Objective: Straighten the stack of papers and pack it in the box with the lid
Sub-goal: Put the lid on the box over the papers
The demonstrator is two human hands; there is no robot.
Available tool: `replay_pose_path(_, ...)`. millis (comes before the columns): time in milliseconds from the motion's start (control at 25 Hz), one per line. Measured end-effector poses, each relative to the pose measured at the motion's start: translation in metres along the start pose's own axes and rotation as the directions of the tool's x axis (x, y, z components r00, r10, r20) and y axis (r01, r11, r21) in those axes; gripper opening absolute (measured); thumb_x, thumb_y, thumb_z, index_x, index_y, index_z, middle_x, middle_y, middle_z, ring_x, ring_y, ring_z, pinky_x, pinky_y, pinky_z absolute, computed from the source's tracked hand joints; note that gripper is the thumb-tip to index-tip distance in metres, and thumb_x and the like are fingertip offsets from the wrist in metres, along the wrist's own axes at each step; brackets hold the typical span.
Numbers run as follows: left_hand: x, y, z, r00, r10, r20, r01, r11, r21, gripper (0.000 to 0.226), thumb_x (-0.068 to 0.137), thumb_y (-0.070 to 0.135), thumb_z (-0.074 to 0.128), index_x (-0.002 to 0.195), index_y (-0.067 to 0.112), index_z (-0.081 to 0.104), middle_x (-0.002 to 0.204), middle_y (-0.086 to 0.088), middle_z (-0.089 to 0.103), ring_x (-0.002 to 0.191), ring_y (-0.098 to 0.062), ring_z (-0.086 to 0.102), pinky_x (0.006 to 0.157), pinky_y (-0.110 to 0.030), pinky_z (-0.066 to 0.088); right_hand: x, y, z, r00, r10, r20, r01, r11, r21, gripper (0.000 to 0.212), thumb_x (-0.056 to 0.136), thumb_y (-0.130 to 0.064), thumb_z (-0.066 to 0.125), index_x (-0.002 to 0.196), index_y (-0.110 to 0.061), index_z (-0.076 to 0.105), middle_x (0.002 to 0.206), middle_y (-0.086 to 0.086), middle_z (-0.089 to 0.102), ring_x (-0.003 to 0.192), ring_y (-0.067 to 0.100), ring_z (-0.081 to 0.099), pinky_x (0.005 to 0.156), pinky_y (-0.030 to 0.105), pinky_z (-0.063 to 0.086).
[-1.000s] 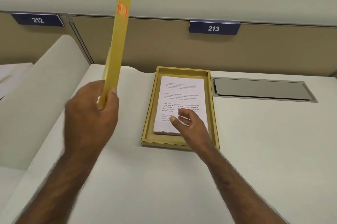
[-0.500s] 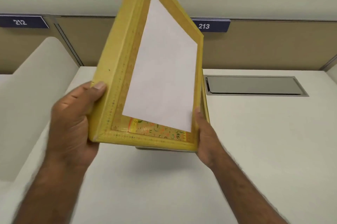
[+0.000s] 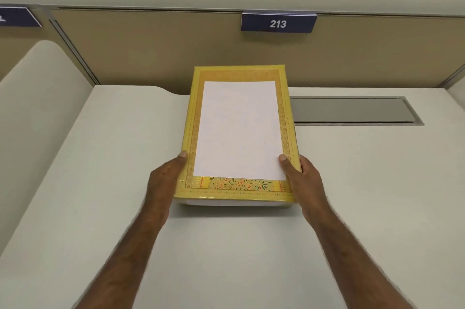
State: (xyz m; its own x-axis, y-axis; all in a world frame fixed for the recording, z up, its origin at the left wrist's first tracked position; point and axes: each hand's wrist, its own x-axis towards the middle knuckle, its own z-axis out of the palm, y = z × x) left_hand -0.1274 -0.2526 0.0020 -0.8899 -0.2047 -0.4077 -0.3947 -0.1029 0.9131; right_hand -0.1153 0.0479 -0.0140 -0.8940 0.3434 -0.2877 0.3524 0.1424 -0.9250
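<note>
A yellow box lid [image 3: 196,117] with an ornate gold border and a blank white panel in its middle lies flat over the box in the middle of the white desk [image 3: 226,245]. My left hand [image 3: 166,180] grips the lid's near left edge, thumb on top. My right hand [image 3: 302,180] grips its near right edge the same way. Under the lid's front edge a pale strip of the box [image 3: 236,203] shows. The stack of papers is hidden beneath the lid.
A grey recessed cable flap [image 3: 352,109] lies in the desk right of the box. A beige partition with a blue sign 213 [image 3: 278,23] stands behind. A white curved divider [image 3: 42,112] rises along the left.
The lid went from upright in my left hand, to tilted in both hands, to lying flat over the box. The papers, visible earlier in the box, are now covered.
</note>
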Motion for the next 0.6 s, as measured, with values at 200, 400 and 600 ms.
replay_pose_path(200,0.019,-0.006,0.003,0.999,-0.009,-0.054,0.011,0.999,0.045,0.025,0.096,0.043,0.070,0.108,0.024,0.082,0.101,0.003,0.084,0.097,-0.019,0.079,0.088,-0.032,0.058,0.016,-0.003,0.005,0.999,0.041,0.031,-0.038,0.996,-0.077,0.020,0.106,-0.051,0.061,0.098,-0.035,0.069,0.114,0.001,0.078,0.098,0.018,0.073,0.074,0.033,0.056)
replay_pose_path(400,0.032,-0.004,0.003,0.998,0.026,-0.064,-0.019,0.994,0.111,0.013,0.097,0.041,0.070,0.095,0.029,0.076,0.103,0.003,0.081,0.100,-0.021,0.075,0.081,-0.029,0.056,0.035,0.000,0.006,0.992,0.115,0.046,-0.107,0.983,-0.151,0.050,0.101,-0.064,0.060,0.123,-0.021,0.072,0.128,0.011,0.071,0.091,0.016,0.070,0.065,0.029,0.050)
replay_pose_path(600,0.050,-0.007,-0.004,0.991,-0.049,-0.127,0.078,0.970,0.232,0.024,0.094,0.044,0.071,0.095,0.020,0.075,0.108,-0.006,0.079,0.108,-0.031,0.073,0.085,-0.039,0.057,0.036,-0.002,0.005,0.986,0.141,0.089,-0.115,0.961,-0.252,0.049,0.102,-0.056,0.065,0.124,-0.012,0.074,0.104,0.008,0.073,0.076,0.015,0.064,0.059,0.027,0.045)
